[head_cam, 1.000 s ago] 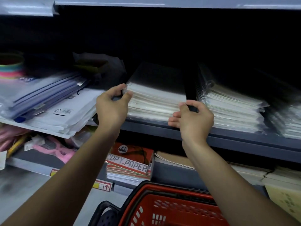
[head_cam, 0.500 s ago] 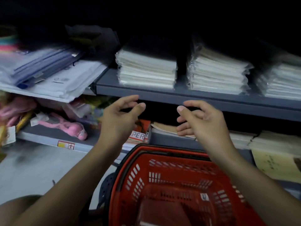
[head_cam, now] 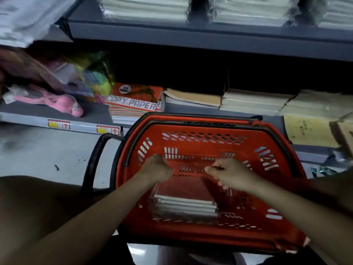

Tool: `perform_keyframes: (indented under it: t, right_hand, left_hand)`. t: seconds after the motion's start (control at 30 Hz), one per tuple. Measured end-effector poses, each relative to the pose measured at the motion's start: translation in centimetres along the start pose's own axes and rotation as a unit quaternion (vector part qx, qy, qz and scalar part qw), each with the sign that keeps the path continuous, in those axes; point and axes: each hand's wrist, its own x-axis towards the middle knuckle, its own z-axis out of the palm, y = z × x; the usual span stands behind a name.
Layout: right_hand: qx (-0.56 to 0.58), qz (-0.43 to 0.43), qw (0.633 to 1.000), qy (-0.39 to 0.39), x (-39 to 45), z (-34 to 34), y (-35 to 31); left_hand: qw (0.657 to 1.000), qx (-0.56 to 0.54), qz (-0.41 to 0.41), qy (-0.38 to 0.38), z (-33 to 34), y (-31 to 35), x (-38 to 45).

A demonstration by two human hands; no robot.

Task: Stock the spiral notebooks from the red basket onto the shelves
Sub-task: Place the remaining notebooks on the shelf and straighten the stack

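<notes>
The red basket [head_cam: 282, 150] stands on the floor below the shelves. A stack of spiral notebooks [head_cam: 184, 206] in clear wrap lies on its bottom, near the front. Both my hands are inside the basket, above the stack and not touching it. My left hand [head_cam: 156, 168] hangs with fingers loosely curled downward and holds nothing. My right hand [head_cam: 228, 173] is beside it, fingers loosely bent, also holding nothing. On the grey upper shelf [head_cam: 191, 33] sit wrapped notebook piles [head_cam: 145, 8], with another pile [head_cam: 250, 11] to the right.
The lower shelf holds copy paper packs [head_cam: 133, 104], brown-covered pads [head_cam: 193, 98], paper stacks [head_cam: 254, 101] and a pink packaged item [head_cam: 65, 105]. The basket's black handle [head_cam: 94, 159] sticks out left over the grey floor [head_cam: 47, 155].
Both hands left the notebook pile on the upper shelf and dropped down into the red basket. My view tilted downward from the shelf to the basket.
</notes>
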Motion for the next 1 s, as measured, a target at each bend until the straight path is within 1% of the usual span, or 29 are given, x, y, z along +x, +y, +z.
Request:
perform_keyframes:
  t: [0.07, 0.17, 0.23, 0.3, 0.4, 0.47, 0.57, 0.7, 0.77, 0.87, 0.93, 1.0]
  right_hand:
    - [-0.031, 0.028, 0.998, -0.036, 0.9, 0.7, 0.2]
    - [-0.058, 0.051, 0.995, -0.071, 1.8, 1.5, 0.1]
    - [-0.050, 0.079, 0.990, -0.106, 2.0, 2.2, 0.4]
    - [-0.038, 0.111, 0.983, -0.144, 1.9, 2.9, 1.2]
    - [-0.062, 0.116, 0.981, -0.146, 1.5, 4.2, 1.6]
    - [-0.090, 0.101, 0.985, -0.110, 1.1, 4.8, 1.4]
    - [-0.128, 0.102, 0.985, -0.053, 0.2, 5.1, 0.9]
    - [-0.137, 0.125, 0.982, -0.031, -1.3, 4.5, 0.3]
    - [-0.094, 0.126, 0.987, -0.027, -2.4, 3.4, 0.0]
    - [-0.018, 0.131, 0.991, -0.007, -4.3, 1.3, -0.7]
    - [0.059, 0.131, 0.990, 0.003, -5.5, -0.1, -1.2]
    - [0.130, 0.124, 0.984, 0.003, -6.8, -1.5, -1.9]
  left_hand:
    - [0.996, 0.088, 0.016, -0.030, 1.4, -0.2, 0.2]
    - [0.982, 0.186, 0.032, -0.028, 2.4, -0.6, -0.1]
    - [0.973, 0.221, 0.027, -0.052, 2.5, -1.1, 0.0]
    - [0.972, 0.221, 0.013, -0.075, 2.3, -1.6, 0.1]
    - [0.977, 0.196, 0.007, -0.080, 1.8, -1.7, -0.1]
    - [0.980, 0.184, 0.009, -0.068, 2.0, -1.7, -0.2]
    - [0.986, 0.156, 0.006, -0.052, 2.3, -1.5, -0.8]
    - [0.991, 0.124, -0.010, -0.045, 1.7, -1.3, -2.0]
    - [0.995, 0.082, -0.016, -0.056, 0.8, -1.4, -2.6]
    - [0.997, -0.016, -0.007, -0.069, -0.9, -1.6, -4.4]
    - [0.993, -0.098, -0.001, -0.072, -2.0, -1.5, -6.2]
    - [0.980, -0.187, -0.004, -0.072, -2.8, -1.4, -8.2]
